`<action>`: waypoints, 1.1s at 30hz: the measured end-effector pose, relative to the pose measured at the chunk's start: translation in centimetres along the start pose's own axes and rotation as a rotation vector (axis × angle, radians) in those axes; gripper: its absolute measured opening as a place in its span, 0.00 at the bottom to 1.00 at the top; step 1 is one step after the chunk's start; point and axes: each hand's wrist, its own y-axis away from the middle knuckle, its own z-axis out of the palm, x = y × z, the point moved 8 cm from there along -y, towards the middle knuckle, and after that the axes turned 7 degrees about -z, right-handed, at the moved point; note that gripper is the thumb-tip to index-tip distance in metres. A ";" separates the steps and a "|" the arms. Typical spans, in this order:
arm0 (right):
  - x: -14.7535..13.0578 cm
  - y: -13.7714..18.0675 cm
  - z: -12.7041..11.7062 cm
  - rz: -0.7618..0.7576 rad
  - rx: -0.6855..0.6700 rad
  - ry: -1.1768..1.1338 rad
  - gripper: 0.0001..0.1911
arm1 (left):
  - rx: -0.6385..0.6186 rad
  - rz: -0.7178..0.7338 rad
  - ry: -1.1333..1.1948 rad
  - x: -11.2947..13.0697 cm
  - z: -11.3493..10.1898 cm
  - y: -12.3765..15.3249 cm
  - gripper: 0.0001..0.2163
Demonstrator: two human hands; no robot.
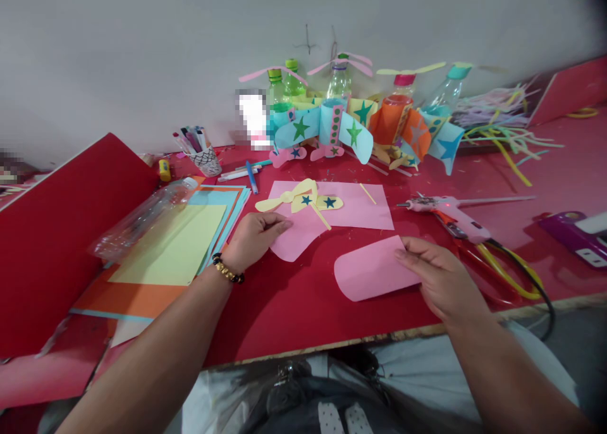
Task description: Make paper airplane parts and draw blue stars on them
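Note:
My right hand (439, 279) pinches the right edge of a rounded pink paper cutout (370, 269) lying on the red table (294, 307). My left hand (253, 238), with a bead bracelet at the wrist, rests with curled fingers on the edge of a larger pink paper sheet (332, 216). On that sheet lie yellow paper shapes with blue stars (303, 200) and a thin wooden stick (322, 219).
A pink glue gun (450, 216) and yellow-handled scissors (497, 269) lie to the right. Stacked coloured paper (175, 244) and a clear plastic bottle (142, 222) sit at left. Decorated bottles (341, 117) line the wall, with a pen cup (202, 152) and paper strips (502, 124).

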 end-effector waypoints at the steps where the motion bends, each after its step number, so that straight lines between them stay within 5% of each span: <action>1: 0.0 0.0 0.0 -0.008 -0.005 0.004 0.06 | -0.022 -0.030 -0.013 -0.3 0.0 -0.1 0.19; 6: -2.1 0.3 -0.4 -0.252 0.021 0.069 0.05 | -0.001 -0.110 -0.252 -1.0 -1.0 -0.6 0.20; 14: -2.5 0.4 2.2 -0.338 -0.312 0.531 0.17 | 0.406 0.136 -0.432 2.5 -3.9 0.8 0.10; 16: -2.4 0.2 2.5 -0.383 -0.339 0.625 0.20 | 0.343 0.267 -0.382 4.6 -2.2 2.1 0.09; 19: -2.1 0.2 2.9 -0.442 -0.374 0.740 0.21 | 0.000 0.504 -0.388 7.6 3.7 5.2 0.10; 21: -2.4 0.4 3.3 -0.496 -0.385 0.809 0.22 | -0.274 0.664 -0.529 8.2 8.6 8.0 0.14; 23: -3.1 0.7 3.6 -0.570 -0.369 0.873 0.24 | -0.368 0.757 -0.659 7.7 11.6 9.9 0.21; 30: -3.4 2.3 4.9 -0.648 -0.534 1.127 0.23 | -0.350 0.629 -0.860 6.3 13.0 10.4 0.25; 33: -4.3 1.5 4.2 -0.642 -0.433 1.180 0.18 | -0.378 0.573 -0.871 7.1 13.0 9.9 0.21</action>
